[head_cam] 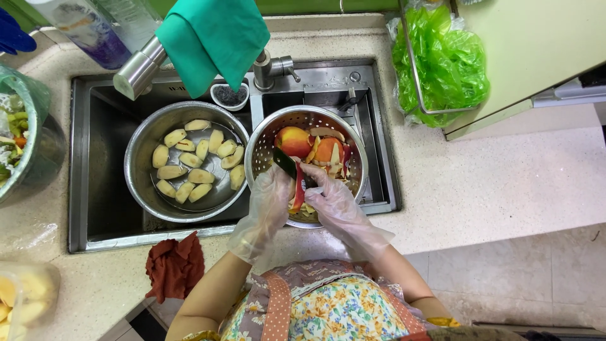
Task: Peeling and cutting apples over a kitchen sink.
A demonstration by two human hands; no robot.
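Observation:
Both my hands wear clear plastic gloves and work over a steel colander (pixel 265 136) set in the sink. My left hand (pixel 268 205) grips a piece of red-skinned fruit (pixel 298 192), a strip of peel hanging from it. My right hand (pixel 334 202) holds a dark-bladed knife (pixel 285 163) against that fruit. Inside the colander lie a whole reddish-orange fruit (pixel 294 141), cut pieces and peels (pixel 328 151). To the left, a steel bowl (pixel 140 148) of water holds several peeled pale-yellow fruit pieces (pixel 201 175).
A steel sink (pixel 95 189) is set in a speckled counter (pixel 492 189). A faucet (pixel 136 72) with a teal cloth (pixel 211 38) over it stands behind. A red rag (pixel 175 265) hangs at the front edge. Green plastic bags (pixel 442 63) sit back right, food containers (pixel 19 126) left.

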